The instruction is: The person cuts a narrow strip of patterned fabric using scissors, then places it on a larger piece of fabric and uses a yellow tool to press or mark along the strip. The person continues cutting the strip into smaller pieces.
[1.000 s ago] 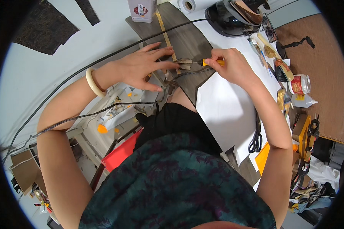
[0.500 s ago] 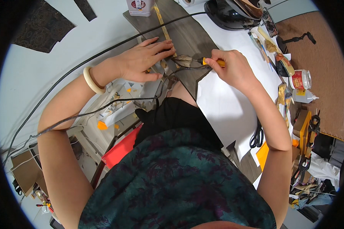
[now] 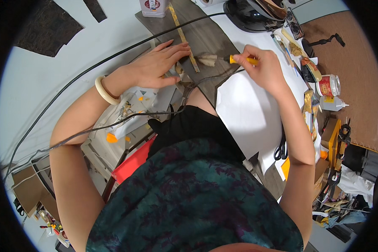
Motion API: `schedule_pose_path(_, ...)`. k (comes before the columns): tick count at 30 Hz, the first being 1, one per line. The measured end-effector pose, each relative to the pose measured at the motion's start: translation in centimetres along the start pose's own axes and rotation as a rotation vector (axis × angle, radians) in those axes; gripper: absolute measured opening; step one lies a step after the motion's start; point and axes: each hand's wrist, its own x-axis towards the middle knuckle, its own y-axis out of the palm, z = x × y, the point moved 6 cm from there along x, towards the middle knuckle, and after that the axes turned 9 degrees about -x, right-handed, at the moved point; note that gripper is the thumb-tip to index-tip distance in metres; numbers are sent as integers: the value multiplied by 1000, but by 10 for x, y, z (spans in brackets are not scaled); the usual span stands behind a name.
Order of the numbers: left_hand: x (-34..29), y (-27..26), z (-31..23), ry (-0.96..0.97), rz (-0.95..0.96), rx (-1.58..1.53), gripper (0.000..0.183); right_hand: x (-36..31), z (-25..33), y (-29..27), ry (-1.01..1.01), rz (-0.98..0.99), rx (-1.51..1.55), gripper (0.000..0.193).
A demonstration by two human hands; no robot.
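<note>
My right hand (image 3: 262,69) is closed around the yellow handle of a brush (image 3: 207,59), whose pale, splayed bristles point left. The bristles are over the dark grey board (image 3: 222,44), just right of a narrow yellow marked strip (image 3: 178,26); whether they touch the board I cannot tell. My left hand (image 3: 159,65) lies flat with fingers stretched, its fingertips at the strip's left edge. A cream bangle (image 3: 107,92) circles that wrist. Below the left hand, small brown pieces show in part at the board's edge.
A black iron (image 3: 250,17) stands at the far right on white paper (image 3: 248,113). Its black cable (image 3: 113,54) arcs leftward above my left arm; a braided cord (image 3: 126,115) crosses nearer. Glue bottle (image 3: 332,103), jar (image 3: 328,85) and scissors (image 3: 281,148) lie right. Scraps fill a tray (image 3: 132,126) at left.
My right hand has moved right and slightly away from me, drawing the brush off the strip's near end, which now shows. My left hand has shifted only slightly. The braided cord has moved a little.
</note>
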Motion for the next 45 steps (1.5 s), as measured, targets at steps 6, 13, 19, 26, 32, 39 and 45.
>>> schedule_pose_path(6, 0, -1, 0, -27, -23, -73, 77, 27, 5, 10, -114, -34, -1, 39)
schedule_pose_path(13, -2, 3, 4, -31, -37, -98, 77, 26, 11, 17, -125, 109, 47, 37)
schedule_pose_path(19, -2, 5, 2, -21, -78, -124, 73, 14, 17, 13, -117, 202, 26, 38)
schedule_pose_path(26, -17, 12, -26, -142, -540, -375, 43, 5, 15, 12, -121, 147, 27, 38)
schedule_pose_path(32, -14, 32, -61, -96, -691, -200, 32, 17, 13, 14, -106, 83, 22, 37)
schedule_pose_path(39, -10, 41, -63, -166, -645, -177, 41, 32, 17, 15, -137, 87, 3, 37)
schedule_pose_path(45, -7, 40, -60, -233, -630, -139, 49, 41, 16, 18, -154, 69, 32, 38)
